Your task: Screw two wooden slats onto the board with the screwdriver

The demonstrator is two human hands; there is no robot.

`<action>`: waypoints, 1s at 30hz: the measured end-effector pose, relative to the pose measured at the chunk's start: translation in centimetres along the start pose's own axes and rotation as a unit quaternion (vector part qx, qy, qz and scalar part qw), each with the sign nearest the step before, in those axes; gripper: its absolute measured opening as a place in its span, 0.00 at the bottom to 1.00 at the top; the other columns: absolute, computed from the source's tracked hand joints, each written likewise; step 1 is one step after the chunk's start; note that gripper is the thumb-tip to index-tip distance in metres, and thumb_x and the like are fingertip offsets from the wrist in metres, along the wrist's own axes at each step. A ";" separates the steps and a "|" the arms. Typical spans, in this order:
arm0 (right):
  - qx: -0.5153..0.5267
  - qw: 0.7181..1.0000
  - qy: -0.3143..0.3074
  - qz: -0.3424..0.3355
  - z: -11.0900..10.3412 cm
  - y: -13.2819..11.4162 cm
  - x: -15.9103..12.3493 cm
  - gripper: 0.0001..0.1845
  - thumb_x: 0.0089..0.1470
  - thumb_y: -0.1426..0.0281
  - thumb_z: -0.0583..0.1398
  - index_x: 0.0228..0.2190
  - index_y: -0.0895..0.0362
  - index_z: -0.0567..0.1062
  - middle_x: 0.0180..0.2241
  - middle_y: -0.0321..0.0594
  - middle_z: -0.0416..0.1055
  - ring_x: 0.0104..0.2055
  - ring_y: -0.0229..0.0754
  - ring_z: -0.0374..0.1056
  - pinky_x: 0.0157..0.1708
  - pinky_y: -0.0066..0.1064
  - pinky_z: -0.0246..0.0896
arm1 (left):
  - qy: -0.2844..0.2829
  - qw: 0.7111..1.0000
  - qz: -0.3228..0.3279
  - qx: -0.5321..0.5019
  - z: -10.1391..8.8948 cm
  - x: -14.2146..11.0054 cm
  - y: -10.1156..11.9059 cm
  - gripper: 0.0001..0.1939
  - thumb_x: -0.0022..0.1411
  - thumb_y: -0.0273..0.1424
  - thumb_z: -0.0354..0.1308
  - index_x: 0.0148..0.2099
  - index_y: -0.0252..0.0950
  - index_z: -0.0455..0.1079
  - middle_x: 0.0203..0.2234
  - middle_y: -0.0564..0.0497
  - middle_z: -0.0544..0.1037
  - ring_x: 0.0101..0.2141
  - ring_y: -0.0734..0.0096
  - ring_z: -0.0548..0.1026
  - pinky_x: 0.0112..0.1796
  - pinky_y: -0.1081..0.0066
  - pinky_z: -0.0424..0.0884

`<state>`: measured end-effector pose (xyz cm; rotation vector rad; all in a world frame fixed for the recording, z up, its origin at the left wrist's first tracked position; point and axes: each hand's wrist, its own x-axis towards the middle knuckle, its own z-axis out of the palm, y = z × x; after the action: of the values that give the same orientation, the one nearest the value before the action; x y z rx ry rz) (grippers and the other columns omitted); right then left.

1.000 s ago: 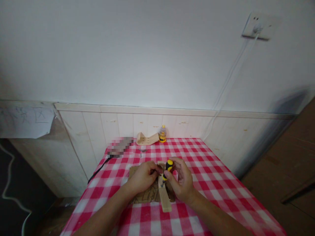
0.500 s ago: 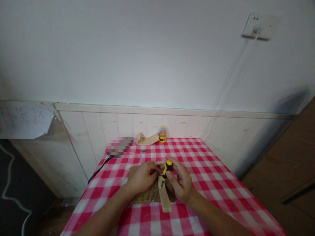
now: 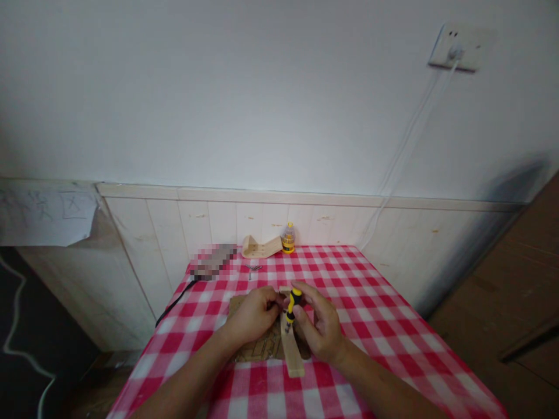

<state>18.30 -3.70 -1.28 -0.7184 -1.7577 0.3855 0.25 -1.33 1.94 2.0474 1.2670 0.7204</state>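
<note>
In my right hand (image 3: 322, 323) is a yellow-and-black screwdriver (image 3: 293, 302), its tip pointing down at a pale wooden piece (image 3: 293, 355). The fingers and thumb close around the handle, and the shaft meets the wood at a small metal spot, too small to make out. My left hand (image 3: 255, 314) grips the far part of the same wooden piece from the left; its fingertips are partly hidden. Under the wood and my left hand lies a brown patterned board (image 3: 257, 349), partly covered.
A curved wooden part (image 3: 261, 249) stands at the table's back beside a yellow-capped bit holder (image 3: 288, 240). Several screws (image 3: 253, 269) lie in front of it. A blurred flat object (image 3: 213, 260) with a black strap rests at the back left. A checked cloth (image 3: 371, 349) covers the table.
The screwdriver's handle has tilted slightly left, and my right hand's fingers have shifted a little around it. My left hand and the wooden piece stay in place.
</note>
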 end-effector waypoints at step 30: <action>-0.014 0.999 0.036 -0.021 0.2 -0.3 0.7 0.20 0.56 0.75 0.61 0.50 0.50 0.71 0.40 0.42 0.76 0.40 0.45 0.75 0.42 0.36 0.73 | 0.009 1.000 0.000 -0.008 0.1 0.1 -0.2 0.13 0.59 0.23 0.55 0.36 0.39 0.80 0.35 0.51 0.84 0.38 0.66 0.80 0.40 0.72 0.72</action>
<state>17.94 -3.49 -0.63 -0.7060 -1.7095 0.3035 0.24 -1.17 1.70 2.0329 1.2667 0.7487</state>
